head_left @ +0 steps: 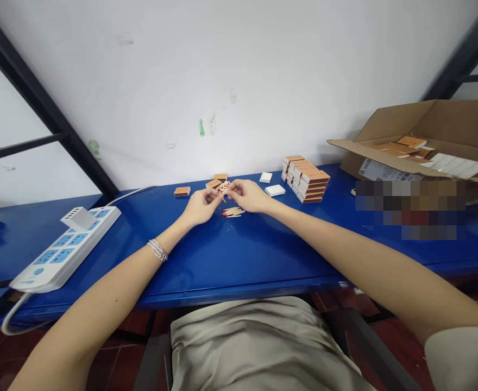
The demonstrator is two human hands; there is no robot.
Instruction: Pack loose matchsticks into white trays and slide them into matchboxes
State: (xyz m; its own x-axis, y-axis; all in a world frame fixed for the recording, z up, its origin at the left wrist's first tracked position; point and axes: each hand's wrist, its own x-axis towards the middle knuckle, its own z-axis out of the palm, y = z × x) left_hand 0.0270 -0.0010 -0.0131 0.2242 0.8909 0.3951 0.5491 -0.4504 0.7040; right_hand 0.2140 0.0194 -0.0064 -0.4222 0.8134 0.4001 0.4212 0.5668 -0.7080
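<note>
My left hand (pixel 201 206) and my right hand (pixel 250 196) are close together over the blue table, thumbs and fingertips pinched. Thin matchsticks show at the fingertips of both hands; how many each one grips is too small to tell. Just behind the fingers lies a heap of matches (pixel 224 187), partly covered by the hands. Nearer to me, a small loose bunch of red-tipped matches (pixel 233 212) rests on the table. An orange-brown matchbox (pixel 182 191) sits left of the heap, and another matchbox (pixel 213 184) lies right behind my left hand.
Stacked matchboxes (pixel 306 179) stand to the right, with a white box (pixel 275 190) and a smaller white piece (pixel 265 177) beside them. An open cardboard carton (pixel 357 155) holds more boxes at far right. A power strip (pixel 65 250) lies at left. The wall (pixel 239 70) closes the back.
</note>
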